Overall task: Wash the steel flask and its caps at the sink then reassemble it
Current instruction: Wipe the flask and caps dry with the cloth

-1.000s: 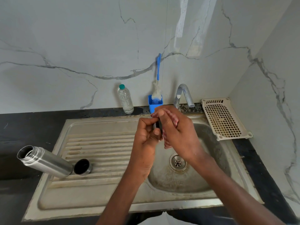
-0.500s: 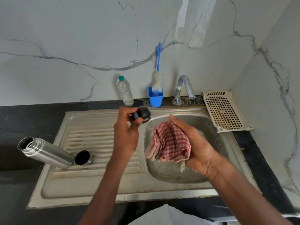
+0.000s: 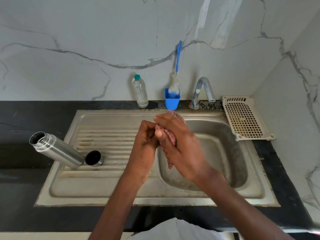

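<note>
- Lying on its side, the open cylindrical brushed-steel flask [image 3: 57, 149] rests across the left edge of the ribbed stainless-steel sink drainboard [image 3: 107, 186], mouth toward the black counter [image 3: 22, 118], base on the ribs.
- Touching or just beside its base stands a small round steel cap with a black inside [image 3: 93, 158], open side up.
- Over the rim between drainboard and basin, the left hand [image 3: 144, 149] is curled into a fist; what it grips is hidden, so I cannot tell if a second cap is inside.
- Against it, the right hand [image 3: 180, 149] wraps a red-and-white checked cloth [image 3: 170, 137], fingers bent round the fabric and pressed to the left fist (a wiping or drying grip, by my judgement).
- Handling, as I judge it: the flask is rigid, fairly light when empty, smooth, probably slick if wet, and free to roll; take it round mid-body, not by the threaded neck.
- The cap is small, stiff and easily dropped, so pinch it across its rim.
- The cloth is soft and limp, and will bunch wherever gripped.
</note>
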A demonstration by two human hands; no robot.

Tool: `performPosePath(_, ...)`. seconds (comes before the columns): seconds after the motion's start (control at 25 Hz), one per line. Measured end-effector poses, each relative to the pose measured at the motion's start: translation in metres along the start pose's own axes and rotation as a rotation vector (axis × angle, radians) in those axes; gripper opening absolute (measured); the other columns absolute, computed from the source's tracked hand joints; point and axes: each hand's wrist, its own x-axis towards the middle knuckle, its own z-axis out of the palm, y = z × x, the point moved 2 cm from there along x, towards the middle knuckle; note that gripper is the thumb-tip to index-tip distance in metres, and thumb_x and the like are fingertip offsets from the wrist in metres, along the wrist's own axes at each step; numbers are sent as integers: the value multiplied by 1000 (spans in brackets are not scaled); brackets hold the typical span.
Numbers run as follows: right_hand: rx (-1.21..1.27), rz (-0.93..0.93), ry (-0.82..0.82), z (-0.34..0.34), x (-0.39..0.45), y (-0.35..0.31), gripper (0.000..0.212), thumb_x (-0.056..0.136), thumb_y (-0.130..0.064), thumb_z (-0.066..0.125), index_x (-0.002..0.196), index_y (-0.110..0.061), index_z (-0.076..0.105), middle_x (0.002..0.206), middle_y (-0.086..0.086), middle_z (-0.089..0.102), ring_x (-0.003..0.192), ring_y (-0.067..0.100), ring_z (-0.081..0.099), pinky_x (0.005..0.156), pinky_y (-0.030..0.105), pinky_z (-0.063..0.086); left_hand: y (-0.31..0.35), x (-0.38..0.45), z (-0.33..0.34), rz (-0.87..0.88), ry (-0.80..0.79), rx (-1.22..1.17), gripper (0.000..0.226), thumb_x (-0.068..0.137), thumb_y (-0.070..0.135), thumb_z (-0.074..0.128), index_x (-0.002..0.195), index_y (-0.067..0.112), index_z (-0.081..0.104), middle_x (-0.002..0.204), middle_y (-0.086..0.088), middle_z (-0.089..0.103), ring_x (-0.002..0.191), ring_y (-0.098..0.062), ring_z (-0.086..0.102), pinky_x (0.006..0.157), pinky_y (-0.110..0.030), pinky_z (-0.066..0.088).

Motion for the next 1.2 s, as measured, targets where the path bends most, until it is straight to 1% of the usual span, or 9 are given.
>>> performPosePath(0.12, 238, 295, 27, -7, 22, -9, 40, 108, -46, 50, 107, -14, 74, 97, 3, 76, 90, 14, 73, 83, 38, 61, 1, -9, -4, 156, -31, 106, 10, 103, 3, 59, 110, 8, 53, 103, -12, 68, 96, -24, 68, 86, -39, 56)
performPosePath(0.24, 691, 647, 0, -3, 32, -11, 50, 106, -50, 49, 108, -7, 75, 102, 23, 75, 71, 18, 71, 58, 29, 57, 0, -17, -13, 250, 80, 137, 24, 98, 7, 61, 118, 20, 57, 114, -9, 67, 108, -22, 67, 94, -37, 54)
performPosePath(0.4, 1106, 882, -69, 18, 26, -10, 52, 105, -52, 48, 93, -16, 83, 107, 22, 74, 86, 28, 68, 82, 46, 53, 6, -19, -26, 368, 266, 286, 38, 96, 4, 61, 120, 33, 57, 116, -7, 65, 105, -22, 66, 92, -35, 54)
performPosePath(0.6, 1387, 1066, -161, 37, 20, -7, 51, 102, -45, 57, 134, -5, 66, 139, 21, 64, 106, 30, 67, 108, 48, 46, 18, -12, -50, 388, 344, 720, 53, 88, -15, 61, 119, 28, 53, 114, 1, 68, 103, -21, 66, 82, -41, 58)
performPosePath(0.84, 1356, 956, -48, 35, 14, -17, 53, 104, -42, 54, 135, 0, 63, 117, 21, 72, 91, 28, 72, 73, 39, 63, 10, -3, -79, 165, 390, 711, 15, 102, 13, 66, 108, 16, 53, 86, 1, 66, 73, -16, 61, 63, -39, 48)
performPosePath(0.92, 1009, 654, 104, 30, 15, -22, 45, 107, -43, 51, 126, -6, 70, 103, 11, 77, 80, 20, 76, 66, 35, 63, 6, -6, -76, 60, 375, 493, 3, 107, 16, 58, 108, 16, 55, 88, 0, 66, 72, -15, 57, 68, -37, 46)
performPosePath(0.96, 736, 447, 160, 30, 18, -28, 38, 108, -40, 50, 123, -12, 71, 98, 4, 78, 82, 15, 76, 77, 36, 63, 6, -8, -72, 19, 326, 343, 4, 110, 16, 53, 108, 14, 57, 89, -6, 66, 72, -16, 57, 69, -38, 46)
performPosePath(1.08, 97, -16, 48, 46, 24, -39, 25, 109, -37, 51, 108, -23, 72, 83, -7, 73, 76, 10, 71, 87, 40, 59, 5, -18, -55, -13, 111, 71, 13, 111, 8, 45, 111, 4, 57, 90, -21, 65, 77, -28, 61, 68, -45, 52)
performPosePath(1.2, 309, 465, -10, 45, 44, -30, 41, 104, -49, 52, 89, -18, 74, 75, 1, 76, 66, 19, 72, 65, 39, 61, 4, -31, -47, 99, 107, -42, 14, 104, 12, 52, 114, 4, 58, 96, -15, 65, 86, -26, 60, 79, -44, 52)
